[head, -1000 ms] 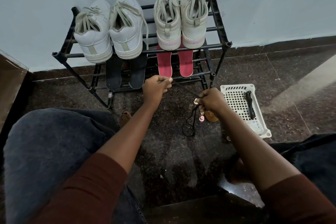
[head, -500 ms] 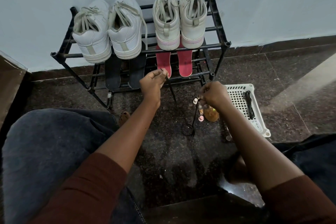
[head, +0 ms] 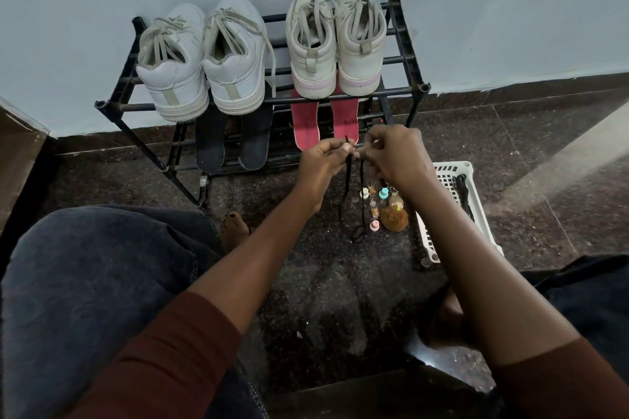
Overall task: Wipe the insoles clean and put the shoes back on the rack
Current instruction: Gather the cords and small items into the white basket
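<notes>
Left hand and right hand are raised close together, almost touching, in front of the lower shelf of the rack. Both forearms are extended forward from the seated body. The left hand's fingers are curled and pinch a black cord near its end, with the tip standing up above the fingers. The right hand's fingers are also curled in a narrow pinch, and a second strand of the cord hangs from it. A cluster of small charms hangs below the right hand, low over the floor. I cannot tell whether the charms touch the floor. Neither hand is on a shoe or an insole. Task status, as I judge it: the white pair and the beige pair stand side by side on the top shelf, heels towards me, so the return of the shoes appears done. The dark insoles lie on the lower shelf under the white pair, and the red insoles lie there under the beige pair, all four out of their shoes. I see no cloth, and I cannot tell whether any insole is wiped. What remains is probably the wiping, if not done, and refitting the insoles. A white basket stands on the floor to the right of the hands, with a dark lace in it.
</notes>
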Demonstrator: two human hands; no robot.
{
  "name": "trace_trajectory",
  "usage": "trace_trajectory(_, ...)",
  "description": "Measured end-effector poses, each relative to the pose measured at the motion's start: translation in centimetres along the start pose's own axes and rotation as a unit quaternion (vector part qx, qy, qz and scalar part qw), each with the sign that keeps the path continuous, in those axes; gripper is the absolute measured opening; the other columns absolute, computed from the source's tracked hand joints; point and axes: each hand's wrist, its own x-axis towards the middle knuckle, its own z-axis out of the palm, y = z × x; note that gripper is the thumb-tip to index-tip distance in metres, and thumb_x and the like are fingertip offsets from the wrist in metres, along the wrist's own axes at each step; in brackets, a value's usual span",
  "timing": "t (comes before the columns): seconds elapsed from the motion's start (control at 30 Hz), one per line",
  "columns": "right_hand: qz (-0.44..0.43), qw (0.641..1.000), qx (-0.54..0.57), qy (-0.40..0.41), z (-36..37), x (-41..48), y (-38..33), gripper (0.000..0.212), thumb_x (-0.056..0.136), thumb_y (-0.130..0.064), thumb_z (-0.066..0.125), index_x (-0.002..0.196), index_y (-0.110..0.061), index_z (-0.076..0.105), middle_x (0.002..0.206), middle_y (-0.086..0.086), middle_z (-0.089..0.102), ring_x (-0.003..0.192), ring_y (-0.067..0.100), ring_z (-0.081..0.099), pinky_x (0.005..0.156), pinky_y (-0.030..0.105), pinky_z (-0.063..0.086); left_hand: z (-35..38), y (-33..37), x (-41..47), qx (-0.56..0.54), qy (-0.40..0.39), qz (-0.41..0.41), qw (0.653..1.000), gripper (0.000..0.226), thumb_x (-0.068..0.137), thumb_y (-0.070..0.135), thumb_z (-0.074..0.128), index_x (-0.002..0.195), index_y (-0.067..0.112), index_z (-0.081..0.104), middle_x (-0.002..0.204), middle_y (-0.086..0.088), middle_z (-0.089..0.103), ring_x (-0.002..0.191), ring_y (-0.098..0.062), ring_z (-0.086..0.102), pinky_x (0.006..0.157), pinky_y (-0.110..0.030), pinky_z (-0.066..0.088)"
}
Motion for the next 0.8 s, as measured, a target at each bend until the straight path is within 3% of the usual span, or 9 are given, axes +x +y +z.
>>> trace_trajectory(0.1, -0.033, 0.999, -0.002, 0.028, 0.2, -0.1, 0.1, 0.008, 0.081, -0.015, 0.070, 0.080, -0.008, 0.066, 0.072, 0.007, 0.065, 0.070, 0.023, 0.061, 0.071, 0.036, 0.052, 0.4, 0.0, -0.2, -0.016, -0.032, -0.020, 0.999, 0.011, 0.095, 0.006, 0.052, 0.096, 0.008, 0.063, 0.077, 0.007, 0.068, 0.076, -0.002, 0.065, 0.074, -0.017, 0.052)
trace_trajectory(0.17, -0.035, 0.998, 0.022, 0.039, 0.3, -0.2, 0.2, 0.002, 0.080, -0.011, 0.068, 0.080, -0.010, 0.067, 0.070, 0.001, 0.062, 0.066, 0.015, 0.057, 0.070, 0.029, 0.050, 0.7, 0.1, -0.4, -0.026, -0.042, -0.025, 0.998, 0.014, 0.095, 0.006, 0.051, 0.104, 0.002, 0.061, 0.065, 0.011, 0.065, 0.063, 0.002, 0.061, 0.069, -0.018, 0.052)
trace_trajectory(0.27, -0.018, 0.997, 0.060, 0.050, 0.6, -0.2, 0.4, 0.012, 0.082, -0.003, 0.063, 0.087, -0.012, 0.069, 0.076, -0.001, 0.064, 0.071, 0.012, 0.059, 0.070, 0.021, 0.048, 1.0, 0.2, -0.6, -0.032, -0.035, -0.032, 0.998, 0.014, 0.095, 0.008, 0.053, 0.102, 0.002, 0.064, 0.065, 0.007, 0.061, 0.057, -0.002, 0.054, 0.064, -0.019, 0.052)
trace_trajectory(0.4, 0.020, 0.986, 0.149, 0.072, 0.8, -0.3, 0.6, 0.026, 0.078, -0.004, 0.069, 0.098, -0.019, 0.063, 0.077, -0.002, 0.068, 0.075, 0.009, 0.063, 0.074, 0.021, 0.050, 0.9, 0.4, -0.9, -0.031, -0.028, -0.026, 0.999, 0.014, 0.094, 0.008, 0.054, 0.088, 0.012, 0.066, 0.062, 0.010, 0.064, 0.055, 0.000, 0.056, 0.059, -0.017, 0.051)
trace_trajectory(0.53, 0.050, 0.968, 0.234, 0.081, 1.3, -0.4, 1.0, 0.033, 0.074, -0.007, 0.075, 0.093, -0.017, 0.050, 0.072, -0.007, 0.060, 0.068, 0.008, 0.057, 0.069, 0.022, 0.048, 0.8, 0.5, -0.8, -0.040, -0.033, -0.040, 0.998, 0.012, 0.094, 0.010, 0.055, 0.092, 0.014, 0.067, 0.087, -0.009, 0.061, 0.081, -0.017, 0.058, 0.076, -0.026, 0.054)
trace_trajectory(0.6, 0.056, 0.963, 0.247, 0.091, 1.5, -0.4, 1.4, 0.032, 0.074, -0.007, 0.075, 0.090, -0.015, 0.048, 0.071, -0.008, 0.050, 0.063, 0.004, 0.047, 0.063, 0.015, 0.044, 0.6, 0.5, -0.7, -0.041, -0.046, -0.048, 0.997, 0.013, 0.094, 0.010, 0.055, 0.099, 0.010, 0.066, 0.092, -0.007, 0.064, 0.089, -0.016, 0.062, 0.083, -0.030, 0.052)
trace_trajectory(0.67, 0.061, 0.958, 0.263, 0.099, 1.8, -0.5, 1.7, 0.030, 0.076, -0.006, 0.073, 0.087, -0.014, 0.047, 0.072, -0.008, 0.045, 0.062, 0.002, 0.043, 0.055, 0.008, 0.041, 0.4, 0.7, -0.6, -0.040, -0.055, -0.062, 0.996, 0.019, 0.094, 0.010, 0.055, 0.109, 0.003, 0.064, 0.088, 0.000, 0.066, 0.084, -0.008, 0.064, 0.082, -0.028, 0.052)
trace_trajectory(0.73, 0.067, 0.956, 0.268, 0.099, 1.9, -0.4, 2.1, 0.031, 0.076, -0.008, 0.073, 0.084, -0.015, 0.045, 0.072, -0.007, 0.044, 0.062, 0.004, 0.042, 0.058, 0.012, 0.043, 0.3, 0.9, -0.4, -0.040, -0.059, -0.086, 0.994, 0.023, 0.093, 0.009, 0.057, 0.113, -0.001, 0.062, 0.090, 0.000, 0.066, 0.087, -0.009, 0.063, 0.082, -0.027, 0.051)
trace_trajectory(0.8, 0.074, 0.954, 0.275, 0.091, 2.1, -0.4, 2.4, 0.034, 0.075, -0.009, 0.075, 0.079, -0.019, 0.043, 0.072, -0.006, 0.043, 0.065, 0.008, 0.043, 0.066, 0.028, 0.046, 0.1, 1.1, -0.3, -0.048, -0.066, -0.116, 0.990, 0.015, 0.091, 0.008, 0.058, 0.104, 0.004, 0.065, 0.089, -0.003, 0.066, 0.089, -0.012, 0.062, 0.080, -0.027, 0.050)
